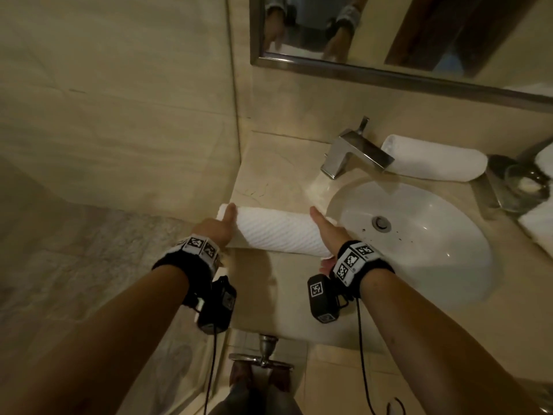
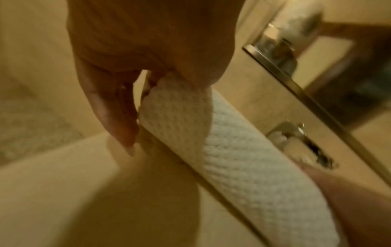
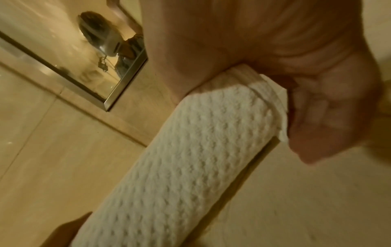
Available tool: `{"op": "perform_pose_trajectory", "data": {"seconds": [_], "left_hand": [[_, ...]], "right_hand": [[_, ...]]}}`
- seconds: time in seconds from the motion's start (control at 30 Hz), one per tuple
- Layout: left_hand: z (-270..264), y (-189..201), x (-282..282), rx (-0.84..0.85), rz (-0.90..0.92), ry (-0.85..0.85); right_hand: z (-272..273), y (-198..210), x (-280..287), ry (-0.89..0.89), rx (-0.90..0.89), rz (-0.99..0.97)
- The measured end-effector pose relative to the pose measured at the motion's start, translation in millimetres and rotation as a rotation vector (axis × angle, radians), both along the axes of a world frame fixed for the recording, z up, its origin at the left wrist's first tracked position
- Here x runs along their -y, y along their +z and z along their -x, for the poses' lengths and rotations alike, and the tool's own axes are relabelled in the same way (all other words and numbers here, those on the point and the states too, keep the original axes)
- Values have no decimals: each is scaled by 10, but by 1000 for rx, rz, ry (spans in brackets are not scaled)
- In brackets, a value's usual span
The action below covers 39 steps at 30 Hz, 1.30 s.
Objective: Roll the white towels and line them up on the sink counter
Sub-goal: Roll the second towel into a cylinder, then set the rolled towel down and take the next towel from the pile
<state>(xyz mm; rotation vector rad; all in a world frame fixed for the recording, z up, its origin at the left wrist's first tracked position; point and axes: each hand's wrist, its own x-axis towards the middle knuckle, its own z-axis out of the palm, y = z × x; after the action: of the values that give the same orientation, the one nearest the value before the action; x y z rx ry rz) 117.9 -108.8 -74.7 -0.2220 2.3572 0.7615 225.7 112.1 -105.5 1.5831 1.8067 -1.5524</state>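
Note:
A rolled white waffle-weave towel (image 1: 278,232) (image 2: 243,158) (image 3: 180,167) lies crosswise over the beige sink counter (image 1: 269,175), left of the basin. My left hand (image 1: 221,227) (image 2: 152,93) grips its left end, thumb on top and fingers behind. My right hand (image 1: 324,232) (image 3: 249,78) holds the right end with fingers curled round it. A shadow lies on the counter beneath the roll; whether it touches the counter I cannot tell. A second rolled white towel (image 1: 434,158) lies at the back, right of the faucet.
The chrome faucet (image 1: 356,154) stands behind the white basin (image 1: 434,241). A tray with a glass dish (image 1: 520,184) and more white towels (image 1: 538,226) sit at the far right. A tiled wall bounds the counter on the left, a mirror (image 1: 389,40) hangs above.

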Motion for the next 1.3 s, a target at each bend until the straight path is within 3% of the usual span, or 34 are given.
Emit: {"op": "perform_pose_trajectory", "data": {"seconds": [0.1,0.23,0.5,0.7,0.87,1.03,1.3], "left_hand": [[13,-38,-89,240,-211,348],[147,46,-155,330,-461,439],[148,205,-308,348,-556,300],[-107,420,-877,415,-632,196],[-533,721,-1679,419,-625,66],[-1112,844,-2631,443,-664,-55],[-2202,481,-4342,586,-545,-156]], "right_hand": [[32,8,-68,-46,3,106],[27,56,13,-280,-138,312],[-84,83,-47,-503,-316,326],[-557,245,-511,-608,-410,273],[-1143,249,-1468,-659,-314,80],[-1863,555,-2307,-702,-247,-38],[-3201,571,-3579,-802,-143,-144]]}}
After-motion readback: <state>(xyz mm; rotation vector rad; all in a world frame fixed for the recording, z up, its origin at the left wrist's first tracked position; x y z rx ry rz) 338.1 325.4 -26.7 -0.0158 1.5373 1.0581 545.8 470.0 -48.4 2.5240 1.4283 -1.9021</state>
